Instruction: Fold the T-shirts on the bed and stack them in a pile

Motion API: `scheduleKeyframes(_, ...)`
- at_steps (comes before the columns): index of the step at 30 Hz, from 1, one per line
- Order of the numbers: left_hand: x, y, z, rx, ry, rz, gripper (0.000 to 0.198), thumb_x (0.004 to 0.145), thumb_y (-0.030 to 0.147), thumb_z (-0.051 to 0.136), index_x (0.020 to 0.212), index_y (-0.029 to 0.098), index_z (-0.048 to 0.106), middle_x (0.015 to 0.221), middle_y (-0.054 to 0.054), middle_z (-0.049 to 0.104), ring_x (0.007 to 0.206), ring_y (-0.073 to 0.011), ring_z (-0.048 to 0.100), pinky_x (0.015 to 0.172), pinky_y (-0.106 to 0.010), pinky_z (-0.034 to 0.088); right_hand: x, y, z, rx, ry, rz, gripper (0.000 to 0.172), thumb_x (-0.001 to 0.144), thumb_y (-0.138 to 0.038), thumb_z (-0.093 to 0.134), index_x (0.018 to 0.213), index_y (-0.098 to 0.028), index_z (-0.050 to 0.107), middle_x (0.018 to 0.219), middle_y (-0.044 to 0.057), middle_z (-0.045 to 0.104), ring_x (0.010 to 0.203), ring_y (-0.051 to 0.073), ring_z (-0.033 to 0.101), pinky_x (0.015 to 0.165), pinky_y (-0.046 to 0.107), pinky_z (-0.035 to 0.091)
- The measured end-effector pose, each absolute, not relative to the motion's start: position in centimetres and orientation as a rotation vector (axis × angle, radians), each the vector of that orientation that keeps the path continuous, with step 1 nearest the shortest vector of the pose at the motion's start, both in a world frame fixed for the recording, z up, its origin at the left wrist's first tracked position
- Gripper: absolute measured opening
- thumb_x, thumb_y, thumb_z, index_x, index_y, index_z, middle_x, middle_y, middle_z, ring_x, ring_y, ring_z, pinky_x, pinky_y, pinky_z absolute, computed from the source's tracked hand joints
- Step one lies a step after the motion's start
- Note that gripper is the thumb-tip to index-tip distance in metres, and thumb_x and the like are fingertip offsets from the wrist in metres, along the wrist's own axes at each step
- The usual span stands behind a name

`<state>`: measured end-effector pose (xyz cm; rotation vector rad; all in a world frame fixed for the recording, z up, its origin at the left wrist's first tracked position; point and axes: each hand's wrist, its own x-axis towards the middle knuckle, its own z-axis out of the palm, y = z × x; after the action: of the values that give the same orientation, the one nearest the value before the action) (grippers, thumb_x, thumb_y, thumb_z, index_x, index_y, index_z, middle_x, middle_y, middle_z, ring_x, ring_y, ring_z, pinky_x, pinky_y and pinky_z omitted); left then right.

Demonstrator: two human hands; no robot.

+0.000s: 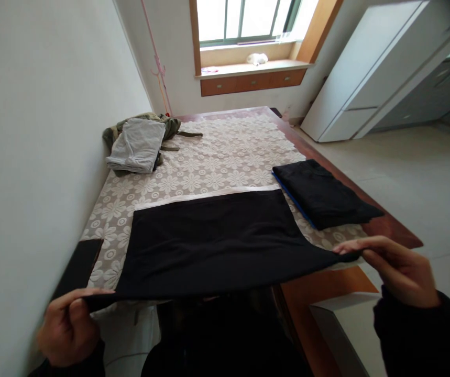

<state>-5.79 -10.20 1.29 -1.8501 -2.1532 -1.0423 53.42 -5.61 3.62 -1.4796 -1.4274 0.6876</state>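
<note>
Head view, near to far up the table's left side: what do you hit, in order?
Left hand → spread black garment → grey-and-olive clothes pile → windowsill drawers

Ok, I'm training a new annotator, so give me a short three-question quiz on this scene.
1. True or false: the left hand and right hand each pinch a near corner of the black cloth.
2. What lies on the olive garment at the far left? A) a grey garment B) a book C) a cup
3. On which side of the black cloth does the folded black pile lie?

Key:
1. True.
2. A, the grey garment, folded.
3. To its right, near the table's right edge.
</note>
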Motion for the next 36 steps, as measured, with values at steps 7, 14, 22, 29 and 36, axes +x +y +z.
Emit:
scheduleKeyframes(7,-4.9,1.0,7.2,-1.987,-2.321,-0.662,0.033,0.093,0.048,0.043,0.099,0.026,0.067,0.086,0.001,0.073,0.074,-0.0181,0.068,0.071,-0.026,0.05,53.5,6.3,4.9,-1.619,-1.77,0.467,0.028,0.085,-0.047,0.06,0.088,-0.021,0.067,0.081,0.004,0.07,0.075,0.022,0.063,0.07,0.033,0.049)
scheduleKeyframes(14,-5.7,9.7,5.2,-2.191,-2.335,-0.175,0.038,0.094,0.046,0.039,0.098,0.025,0.07,0.088,-0.005,0.075,0.085,-0.0234,0.068,0.068,-0.027,0.044,51.8,15.0,2.2,-1.794,-2.004,0.397,0.018,0.08,-0.035,0.054,0.08,-0.023,0.068,0.078,0.004,0.073,0.076,0.022,0.066,0.069,0.03,0.048)
scheduleKeyframes(22,-5.4,11.6,2.2,-2.113,-2.426,-0.166,0.035,0.095,0.044,0.037,0.098,0.025,0.066,0.091,-0.007,0.075,0.085,-0.0254,0.068,0.064,-0.029,0.041,51.7,15.6,0.2,-1.798,-2.03,0.464,0.024,0.081,-0.043,0.061,0.094,-0.023,0.065,0.084,0.004,0.075,0.08,0.023,0.069,0.07,0.029,0.05)
scheduleKeyframes(29,-5.3,11.9,0.2,-2.048,-2.424,-0.313,0.033,0.097,0.041,0.036,0.102,0.024,0.063,0.09,-0.008,0.073,0.084,-0.0255,0.067,0.067,-0.029,0.041,50.8,15.3,-1.4,-1.898,-2.095,0.194,0.024,0.086,-0.034,0.058,0.108,-0.025,0.062,0.092,0.003,0.074,0.082,0.024,0.069,0.069,0.03,0.047)
scheduleKeyframes(36,-5.3,11.6,-1.0,-1.938,-2.415,-0.348,0.038,0.1,0.045,0.031,0.109,0.023,0.062,0.093,-0.01,0.072,0.086,-0.028,0.067,0.066,-0.03,0.04,49.6,14.7,-1.7,-1.994,-2.166,0.019,0.027,0.093,-0.033,0.051,0.117,-0.025,0.061,0.093,0.007,0.074,0.087,0.028,0.069,0.072,0.033,0.045)
